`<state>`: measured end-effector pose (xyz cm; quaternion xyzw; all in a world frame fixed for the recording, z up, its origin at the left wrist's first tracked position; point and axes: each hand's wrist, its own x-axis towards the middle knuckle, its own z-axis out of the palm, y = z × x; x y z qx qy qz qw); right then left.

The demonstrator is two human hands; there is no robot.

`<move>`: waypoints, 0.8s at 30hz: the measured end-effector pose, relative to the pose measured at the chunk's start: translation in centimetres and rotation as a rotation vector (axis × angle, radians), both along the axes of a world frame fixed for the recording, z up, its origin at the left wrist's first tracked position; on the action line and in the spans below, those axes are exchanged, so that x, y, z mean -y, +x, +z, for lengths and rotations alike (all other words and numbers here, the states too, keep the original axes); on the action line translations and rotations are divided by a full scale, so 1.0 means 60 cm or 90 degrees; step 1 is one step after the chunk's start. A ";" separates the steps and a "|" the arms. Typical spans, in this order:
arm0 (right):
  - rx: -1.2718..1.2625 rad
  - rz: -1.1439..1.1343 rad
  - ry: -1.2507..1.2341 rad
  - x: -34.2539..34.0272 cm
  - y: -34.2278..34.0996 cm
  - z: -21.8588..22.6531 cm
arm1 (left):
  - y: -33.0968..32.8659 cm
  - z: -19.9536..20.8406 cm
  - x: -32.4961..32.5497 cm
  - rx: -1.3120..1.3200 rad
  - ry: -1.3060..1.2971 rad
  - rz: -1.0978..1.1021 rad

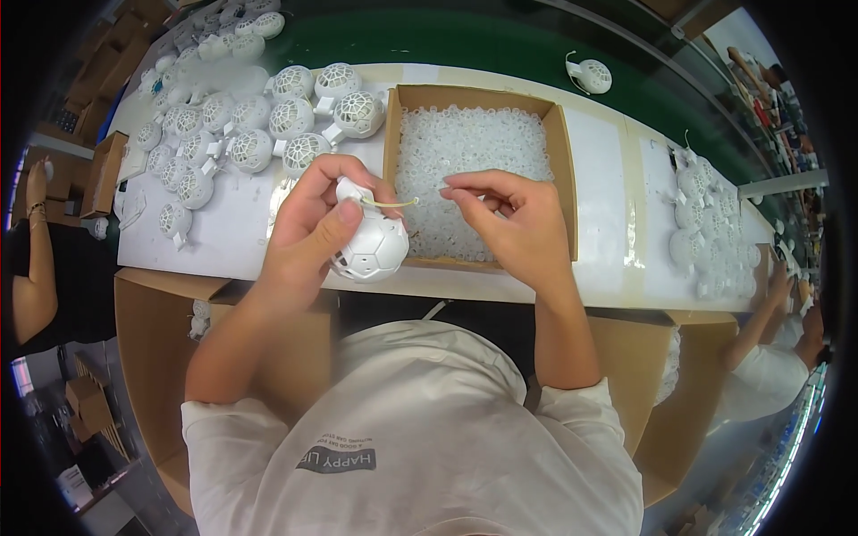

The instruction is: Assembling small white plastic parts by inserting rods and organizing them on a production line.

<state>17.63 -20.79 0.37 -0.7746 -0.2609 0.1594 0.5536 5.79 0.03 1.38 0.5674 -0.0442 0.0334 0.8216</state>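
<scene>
Left hand [308, 216] holding a white ball [372, 252], right hand [514, 214] over a box [561, 147] of clear pieces [474, 138].
White openwork balls [250, 150] crowd the desk [608, 183] at left; the left grip is closed around the ball at the desk's near edge, a pale cord [393, 204] sticking out rightward; the right grip has thumb and forefinger nearly together, whether on a piece I cannot tell; 1 more cluster of white balls [702, 228] lies far right.

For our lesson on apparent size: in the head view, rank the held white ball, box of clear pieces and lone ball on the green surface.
Box of clear pieces
Held white ball, perhaps enlarged by nearness to the camera
Lone ball
</scene>
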 end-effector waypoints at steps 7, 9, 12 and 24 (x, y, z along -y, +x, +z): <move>-0.132 0.040 0.256 0.003 -0.022 0.013 | -0.001 0.005 0.017 0.059 0.120 0.035; -0.160 0.045 0.367 -0.003 -0.025 0.012 | -0.003 0.007 0.021 0.043 0.102 0.027; -0.164 0.094 0.391 -0.002 -0.020 0.011 | -0.005 0.005 0.025 0.024 0.036 -0.044; -0.259 0.162 0.391 -0.002 -0.023 0.013 | 0.000 0.004 0.027 0.045 -0.054 -0.056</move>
